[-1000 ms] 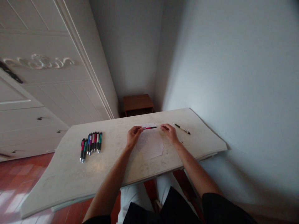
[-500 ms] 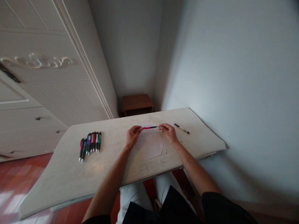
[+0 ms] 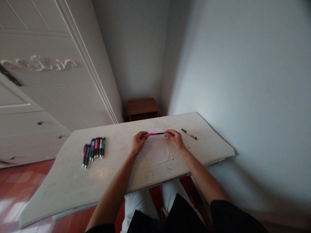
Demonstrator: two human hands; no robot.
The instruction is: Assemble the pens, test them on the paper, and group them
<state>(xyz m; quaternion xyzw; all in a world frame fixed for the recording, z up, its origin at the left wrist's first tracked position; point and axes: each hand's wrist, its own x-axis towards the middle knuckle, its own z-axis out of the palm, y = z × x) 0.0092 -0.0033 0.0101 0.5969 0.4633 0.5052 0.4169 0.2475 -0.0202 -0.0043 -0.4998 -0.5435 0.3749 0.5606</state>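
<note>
A pink and black pen lies level between my two hands, above a sheet of white paper. My left hand is closed on the pen's clip end. The fingers of my right hand pinch its dark tip end; the very tip is hidden by them. To the right of my right hand, a white and black pen rests on the table at a slant. Several pens in pink, green, blue, purple and white lie side by side on the left of the table.
The pale table has a worn, marked top. Small dark bits lie right of the paper. A grey wall borders the right side, a white cabinet the left. Behind the table stands a low brown wooden stand.
My right hand's fingers have closed in on the pen's tip end, where a thin bright tip showed before. The pen and both hands have shifted very slightly.
</note>
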